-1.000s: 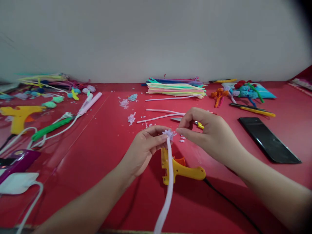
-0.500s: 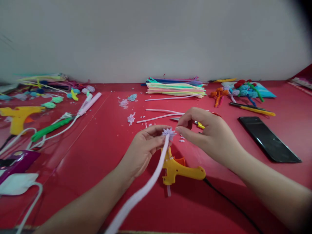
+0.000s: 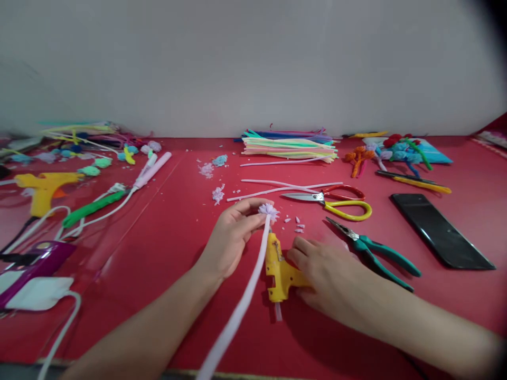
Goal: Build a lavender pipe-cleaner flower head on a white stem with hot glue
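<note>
My left hand pinches a pale lilac pipe-cleaner flower by its head, fingers closed. Its long fuzzy stem runs down toward me. My right hand is wrapped round the handle of a yellow glue gun, which lies on the red table with a clear glue stick poking from its back end. The gun's nozzle is just below the flower. Several small lilac petal pieces lie on the table to the right of the flower.
Red-and-yellow-handled scissors, green pliers and a black phone lie to the right. Pipe-cleaner bundles rest by the wall. At left are a second yellow glue gun, cables and a purple device.
My right hand has left the flower and come down onto the glue gun's handle, uncovering the scissors and pliers. My left hand keeps hold of the flower.
</note>
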Demonstrator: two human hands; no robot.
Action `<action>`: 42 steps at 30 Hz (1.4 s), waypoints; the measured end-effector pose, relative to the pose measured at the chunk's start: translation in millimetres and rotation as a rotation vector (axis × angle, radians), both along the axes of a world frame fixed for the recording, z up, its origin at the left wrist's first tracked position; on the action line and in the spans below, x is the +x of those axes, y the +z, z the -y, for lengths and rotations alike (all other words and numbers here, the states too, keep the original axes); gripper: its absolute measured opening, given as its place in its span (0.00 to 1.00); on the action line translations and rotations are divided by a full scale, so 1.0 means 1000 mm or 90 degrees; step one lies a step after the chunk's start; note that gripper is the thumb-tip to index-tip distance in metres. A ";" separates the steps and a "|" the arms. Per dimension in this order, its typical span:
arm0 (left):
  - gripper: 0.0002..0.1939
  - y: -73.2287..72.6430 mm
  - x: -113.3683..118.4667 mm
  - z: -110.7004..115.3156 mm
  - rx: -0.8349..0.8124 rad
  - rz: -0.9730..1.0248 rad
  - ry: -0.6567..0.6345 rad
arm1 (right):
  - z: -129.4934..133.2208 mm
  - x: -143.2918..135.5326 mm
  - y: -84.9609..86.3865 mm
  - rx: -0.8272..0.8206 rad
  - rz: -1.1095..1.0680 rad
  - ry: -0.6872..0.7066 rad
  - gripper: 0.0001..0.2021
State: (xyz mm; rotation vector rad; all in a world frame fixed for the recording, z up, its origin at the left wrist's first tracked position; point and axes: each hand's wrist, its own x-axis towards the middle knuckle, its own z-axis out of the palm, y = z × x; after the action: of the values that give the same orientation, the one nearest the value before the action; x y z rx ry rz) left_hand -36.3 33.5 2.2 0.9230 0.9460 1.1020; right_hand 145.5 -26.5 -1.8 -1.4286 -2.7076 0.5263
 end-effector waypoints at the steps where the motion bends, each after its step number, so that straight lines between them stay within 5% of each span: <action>1: 0.09 -0.001 0.000 -0.001 0.004 -0.005 0.004 | 0.001 0.000 0.000 -0.015 -0.014 -0.012 0.15; 12: 0.08 -0.002 -0.006 -0.008 0.090 -0.044 0.048 | -0.018 0.039 0.029 -0.006 -0.413 -0.281 0.07; 17: 0.09 0.000 -0.003 -0.006 0.071 -0.056 0.041 | -0.015 0.037 0.024 -0.124 -0.546 -0.239 0.10; 21: 0.09 -0.002 -0.002 -0.005 0.071 -0.065 0.030 | -0.017 0.036 0.017 -0.145 -0.621 -0.289 0.16; 29: 0.10 -0.005 -0.001 -0.005 0.072 -0.058 0.020 | -0.019 0.037 0.013 -0.221 -0.649 -0.306 0.20; 42: 0.10 -0.002 -0.003 -0.003 0.028 -0.013 -0.074 | -0.029 0.038 0.001 -0.222 -0.815 -0.268 0.13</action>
State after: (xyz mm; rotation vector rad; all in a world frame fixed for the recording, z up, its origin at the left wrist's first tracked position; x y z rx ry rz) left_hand -39.2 36.7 0.3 1.0138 0.8766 1.0202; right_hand 183.9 2.8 -0.8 -1.0328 -1.3187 1.3089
